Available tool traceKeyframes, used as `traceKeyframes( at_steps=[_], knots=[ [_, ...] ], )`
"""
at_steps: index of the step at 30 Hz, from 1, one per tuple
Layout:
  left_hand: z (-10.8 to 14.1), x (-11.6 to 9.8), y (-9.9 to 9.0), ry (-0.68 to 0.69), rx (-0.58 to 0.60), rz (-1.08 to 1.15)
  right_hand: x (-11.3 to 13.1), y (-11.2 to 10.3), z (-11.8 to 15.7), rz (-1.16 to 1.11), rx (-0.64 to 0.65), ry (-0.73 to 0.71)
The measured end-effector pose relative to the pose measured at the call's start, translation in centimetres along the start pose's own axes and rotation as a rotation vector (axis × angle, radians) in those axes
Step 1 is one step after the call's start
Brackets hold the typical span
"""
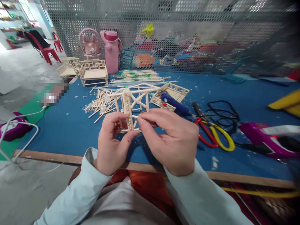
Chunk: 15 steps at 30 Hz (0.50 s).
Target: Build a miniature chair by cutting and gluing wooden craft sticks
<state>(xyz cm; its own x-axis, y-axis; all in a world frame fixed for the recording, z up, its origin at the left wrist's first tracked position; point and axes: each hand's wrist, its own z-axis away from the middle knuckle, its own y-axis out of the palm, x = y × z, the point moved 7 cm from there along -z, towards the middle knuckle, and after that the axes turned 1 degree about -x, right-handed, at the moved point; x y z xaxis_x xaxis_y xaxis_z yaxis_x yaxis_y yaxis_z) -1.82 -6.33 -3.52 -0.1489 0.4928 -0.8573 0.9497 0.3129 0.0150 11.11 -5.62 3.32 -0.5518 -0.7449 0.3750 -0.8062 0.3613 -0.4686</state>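
In my left hand (113, 140) I hold a small frame built from thin wooden sticks (127, 107), tilted up above the table. Its fingers wrap round the frame's left side, with the thumb along the lower edge. My right hand (174, 137) pinches a short wooden stick (135, 116) between thumb and forefinger, its tip against the frame's upright. The other right fingers are curled and partly hidden. Behind the frame lie a pile of loose cut sticks (103, 101) and a flat stick panel (177, 92) with a blue glue gun (174, 103) on it.
Scissors with red and yellow handles (222, 137) and a coiled black cable (222, 115) lie to the right, near a purple tool (260, 137). Two miniature stick benches (93, 73) (69, 68) and a pink bottle (112, 53) stand at the back before a perforated metal screen (187, 18).
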Motion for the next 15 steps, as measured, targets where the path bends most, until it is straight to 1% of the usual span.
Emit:
traceKeyframes(
  at_steps=[3, 10, 15],
  knots=[
    [-0.07, 0.09, -0.04, -0.011, -0.009, 0.011, -0.10, 0.16, 0.03, 0.005, 0.001, 0.002],
    [-0.12, 0.15, 0.08, -0.027, 0.010, 0.011, -0.35, 0.57, 0.03, 0.009, 0.041, 0.011],
    [-0.18, 0.24, 0.11, -0.032, -0.009, 0.040, 0.00, 0.15, 0.21, 0.064, 0.020, 0.011]
  ],
)
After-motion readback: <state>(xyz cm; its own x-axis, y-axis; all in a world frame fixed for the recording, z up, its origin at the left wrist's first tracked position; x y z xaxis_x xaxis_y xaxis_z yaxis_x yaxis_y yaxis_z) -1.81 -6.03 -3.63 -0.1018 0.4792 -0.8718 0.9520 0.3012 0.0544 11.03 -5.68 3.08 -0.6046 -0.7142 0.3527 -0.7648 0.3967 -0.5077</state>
